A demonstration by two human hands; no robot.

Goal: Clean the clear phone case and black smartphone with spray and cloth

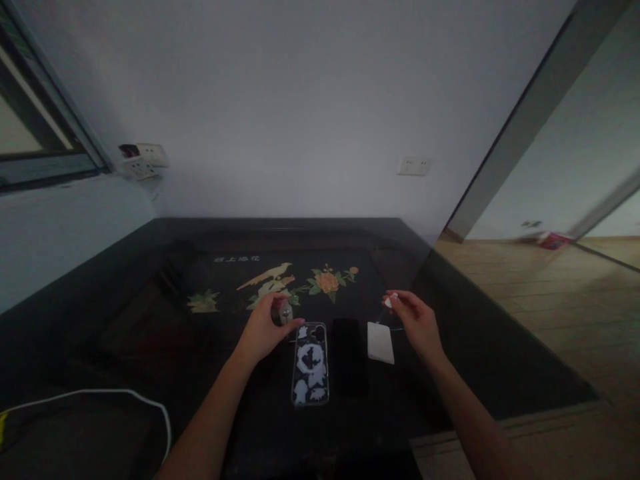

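My left hand [265, 327] curls its thumb and fingers around a small clear, rounded container [286, 312], partly hidden by the fingers. Just below that hand lies a clear phone case [311, 365] with white and dark pictures on it, its top edge close to my thumb. A black phone [349, 357] lies flat beside the case, hard to make out against the dark table. In a pinch above the table, my right hand [419, 325] holds a small white piece [391, 302] whose kind I cannot make out. A white rectangular pad [381, 343] rests below and left of this hand.
The glossy black table [150, 333] carries a painted bird and flower design [326, 281]. A white cable [125, 391] curves across the lower left. Behind stands a wall with a socket [415, 166]; tiled floor [530, 313] shows on the right.
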